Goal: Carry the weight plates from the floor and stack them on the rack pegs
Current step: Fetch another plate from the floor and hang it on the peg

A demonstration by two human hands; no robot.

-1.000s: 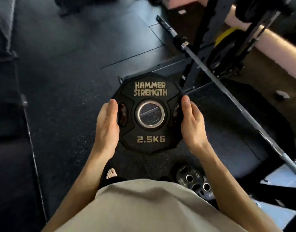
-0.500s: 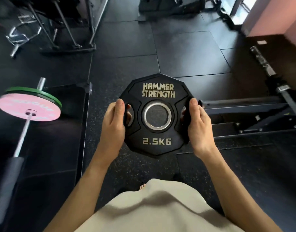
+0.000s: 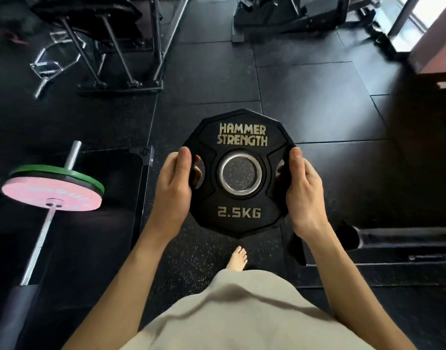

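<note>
A black 2.5 kg weight plate (image 3: 239, 218) with gold lettering and a steel-ringed centre hole is held flat in front of me, above the floor. My left hand (image 3: 172, 190) grips its left edge, with fingers curled through the left grip slot. My right hand (image 3: 304, 190) grips the right edge the same way, thumb on top. No rack peg is in view.
A barbell (image 3: 40, 238) with a pink plate (image 3: 51, 193) and a green plate (image 3: 57, 174) lies at the left. A black bench frame (image 3: 115, 46) stands at the back left, a machine base (image 3: 292, 18) at the back, a low black frame (image 3: 403, 246) at the right. My bare foot (image 3: 238, 258) is on the speckled rubber floor.
The view has swung left, away from the rack and bar at the right, and the loaded barbell at the left has come into view. Both hands have kept their hold on the plate.
</note>
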